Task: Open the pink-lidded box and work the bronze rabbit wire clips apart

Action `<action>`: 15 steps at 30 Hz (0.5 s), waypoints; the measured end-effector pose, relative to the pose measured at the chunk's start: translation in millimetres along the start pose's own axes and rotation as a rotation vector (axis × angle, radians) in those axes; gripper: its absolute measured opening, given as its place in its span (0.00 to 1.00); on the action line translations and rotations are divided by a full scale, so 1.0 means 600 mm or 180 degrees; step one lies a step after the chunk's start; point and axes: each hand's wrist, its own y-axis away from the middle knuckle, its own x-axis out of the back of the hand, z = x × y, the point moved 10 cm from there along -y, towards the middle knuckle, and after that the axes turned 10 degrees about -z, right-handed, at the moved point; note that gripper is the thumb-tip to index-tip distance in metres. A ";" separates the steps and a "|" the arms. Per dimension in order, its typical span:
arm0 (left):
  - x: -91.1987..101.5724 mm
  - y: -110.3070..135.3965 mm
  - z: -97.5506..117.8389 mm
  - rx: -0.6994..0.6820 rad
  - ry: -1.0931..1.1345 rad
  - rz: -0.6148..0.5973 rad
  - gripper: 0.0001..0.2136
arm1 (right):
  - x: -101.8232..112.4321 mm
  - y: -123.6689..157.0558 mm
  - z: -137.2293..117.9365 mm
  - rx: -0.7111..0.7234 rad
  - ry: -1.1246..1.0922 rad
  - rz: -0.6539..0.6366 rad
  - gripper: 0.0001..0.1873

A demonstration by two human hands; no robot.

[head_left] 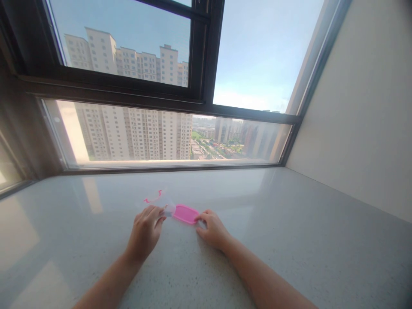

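A small flat pink tag-like piece (186,213) with a clear end lies on the pale stone sill (289,223), held between both hands. My left hand (145,231) pinches its clear left end with curled fingers. My right hand (213,229) pinches its right end. A thin pink strap or loop (153,199) lies loose on the sill just behind my left hand, touching nothing.
A large dark-framed window (206,103) runs along the far edge of the sill, with tall buildings outside. A beige wall (363,111) closes the right side. A dark wall and second pane close the left side.
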 end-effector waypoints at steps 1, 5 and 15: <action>0.002 0.000 -0.010 0.0000 0.0093 0.0090 0.03 | 0.000 0.000 0.000 -0.0003 -0.0002 0.0001 0.18; 0.012 0.004 -0.036 0.0008 0.0342 0.0436 0.02 | -0.002 -0.001 0.002 -0.0037 -0.0023 -0.0059 0.18; 0.007 0.009 -0.050 0.0383 0.0736 0.0489 0.03 | -0.004 -0.002 0.006 -0.0031 -0.0016 -0.0049 0.18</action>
